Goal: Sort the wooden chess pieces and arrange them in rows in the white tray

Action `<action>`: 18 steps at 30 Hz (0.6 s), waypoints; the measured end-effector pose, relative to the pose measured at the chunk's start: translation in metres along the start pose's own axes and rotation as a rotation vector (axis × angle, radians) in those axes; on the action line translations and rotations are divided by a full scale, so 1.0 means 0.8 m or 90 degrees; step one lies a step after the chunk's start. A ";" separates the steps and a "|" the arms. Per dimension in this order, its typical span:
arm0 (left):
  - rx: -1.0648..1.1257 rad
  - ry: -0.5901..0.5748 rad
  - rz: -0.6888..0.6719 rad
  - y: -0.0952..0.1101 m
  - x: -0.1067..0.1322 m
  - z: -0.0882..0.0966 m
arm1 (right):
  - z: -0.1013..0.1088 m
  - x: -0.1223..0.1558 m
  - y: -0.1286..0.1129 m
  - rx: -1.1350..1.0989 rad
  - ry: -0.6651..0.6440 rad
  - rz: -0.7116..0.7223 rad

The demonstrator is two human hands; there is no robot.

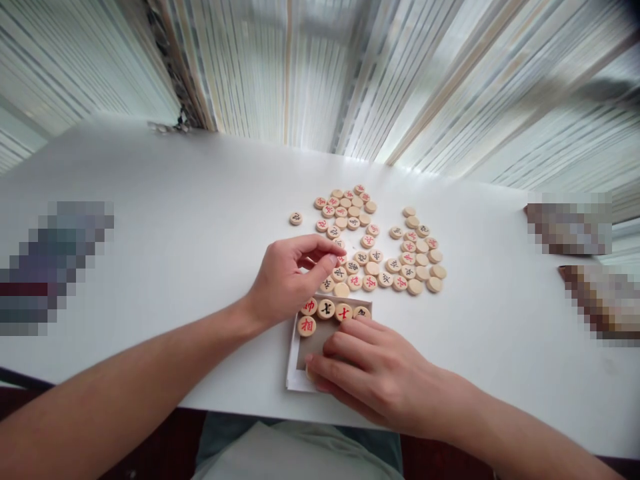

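Round wooden Chinese chess pieces (pixel 371 269) with red or black characters lie loose on the white table, some of them blank side up. My left hand (pixel 287 277) reaches over the near left edge of this spread, thumb and forefinger brought together beside a red-marked piece. Whether a piece is between those fingertips is hidden. In front of me is a shallow open box (pixel 295 377) with a row of pieces along its far side and a red piece (pixel 307 326) below them. My right hand (pixel 370 367) is curled over the box, a pale piece's edge showing under its fingertips.
A striped curtain (pixel 260 73) hangs along the table's far edge. Blurred-out objects lie on the table at the left (pixel 55 267) and at the right (pixel 570 227). One black-marked piece (pixel 295 218) sits apart, left of the others.
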State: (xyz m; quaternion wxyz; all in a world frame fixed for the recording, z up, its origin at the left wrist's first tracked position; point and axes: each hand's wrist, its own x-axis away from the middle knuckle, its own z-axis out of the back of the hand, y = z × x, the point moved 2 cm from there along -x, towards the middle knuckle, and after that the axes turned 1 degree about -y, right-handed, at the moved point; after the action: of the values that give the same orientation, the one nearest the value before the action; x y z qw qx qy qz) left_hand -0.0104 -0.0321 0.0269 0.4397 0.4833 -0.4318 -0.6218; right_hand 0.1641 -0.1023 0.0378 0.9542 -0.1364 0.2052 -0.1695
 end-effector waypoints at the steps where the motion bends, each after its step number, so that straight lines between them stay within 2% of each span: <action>1: -0.003 0.000 0.000 0.000 0.000 0.000 | -0.001 -0.002 -0.001 0.009 -0.009 0.003; 9: -0.008 0.005 -0.004 0.000 -0.001 0.000 | -0.006 -0.004 0.001 0.030 -0.033 -0.028; 18: -0.008 0.001 -0.009 -0.001 -0.001 0.000 | 0.010 0.006 0.008 -0.023 -0.008 -0.009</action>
State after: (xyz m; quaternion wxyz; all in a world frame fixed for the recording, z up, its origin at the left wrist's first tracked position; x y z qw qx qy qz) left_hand -0.0102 -0.0309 0.0259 0.4386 0.4840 -0.4243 -0.6272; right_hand 0.1733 -0.0966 0.0408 0.9517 -0.1561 0.2011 -0.1718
